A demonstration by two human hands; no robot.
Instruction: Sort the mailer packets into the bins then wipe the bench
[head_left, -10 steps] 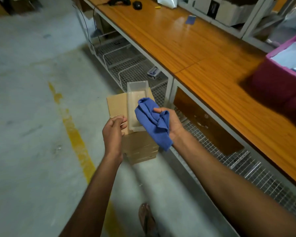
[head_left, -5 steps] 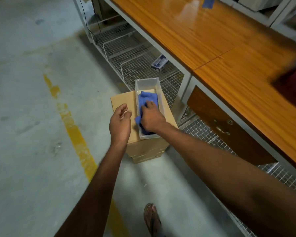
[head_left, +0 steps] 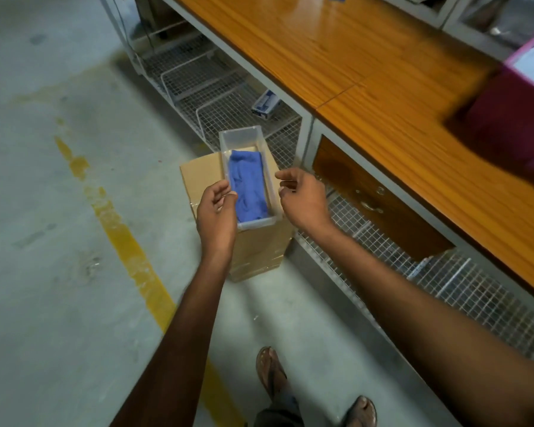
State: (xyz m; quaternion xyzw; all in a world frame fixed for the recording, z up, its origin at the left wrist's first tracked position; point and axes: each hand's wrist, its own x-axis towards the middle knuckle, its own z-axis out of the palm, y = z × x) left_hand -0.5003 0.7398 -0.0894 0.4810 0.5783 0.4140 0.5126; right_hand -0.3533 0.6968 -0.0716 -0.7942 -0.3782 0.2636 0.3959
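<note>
a blue cloth lies bunched lengthwise inside a clear plastic tray, filling most of its floor. the tray sits on top of a closed cardboard box that stands on the concrete floor just left of the bench frame, with the tray's far end reaching past the box's far edge.

the left hand is at the near left rim of the tray, fingers loosely bent with the thumb over them and nothing between them; whether the fingertips touch the rim cannot be told. the right hand hovers just right of the tray's near end, fingers loosely curled and apart, holding nothing and clear of the cloth.

the wooden bench runs along the right, from far left to near right, its top glossy. on it at the far right stands a pink bin, blurred, with something pale inside. under the bench are wire mesh baskets, one holding a small blue and white box, and nearer, a dark wooden drawer with a metal handle. a worn yellow line crosses the floor on the left. two sandalled feet show at the near edge.
</note>
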